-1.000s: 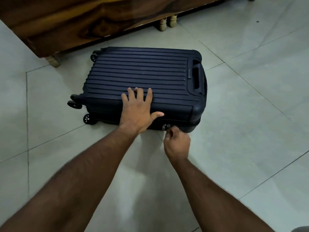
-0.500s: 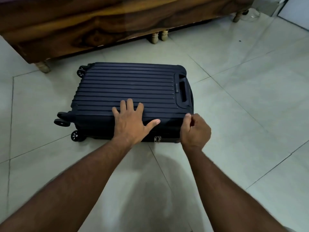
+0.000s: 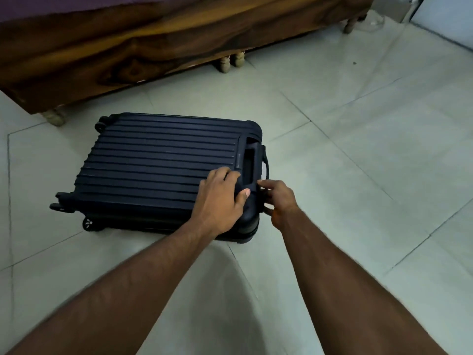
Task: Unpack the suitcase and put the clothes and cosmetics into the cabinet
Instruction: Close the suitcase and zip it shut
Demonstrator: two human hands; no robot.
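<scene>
The right hand [image 3: 277, 201] is working its way round the suitcase [image 3: 163, 172]: a second ago it was pinching at the zip on the near side wall, half a second ago it was at the near right corner, and now it is reaching along the right end, just below the top handle [image 3: 265, 162]. Its fingers [image 3: 266, 184] are curling in toward the seam as if pinching a zip pull, but the pull itself is hidden, so I cannot tell whether it is actually holding anything. The left hand [image 3: 221, 198] is sliding along too, from the middle of the ribbed lid to the near right corner, where it is pressing flat with its thumb spread, steadying the shell.

Judging by this, the person is unzipping the case corner by corner. The lid is still lying closed, so no clothes or cosmetics are showing yet, and no cabinet is appearing in view.

The suitcase is lying flat on a pale tiled floor [image 3: 358, 149], its wheels [image 3: 89, 224] pointing left. Beyond it, on the far side, a dark wooden bed frame [image 3: 153, 47] is standing on short turned legs, apart from the case.
</scene>
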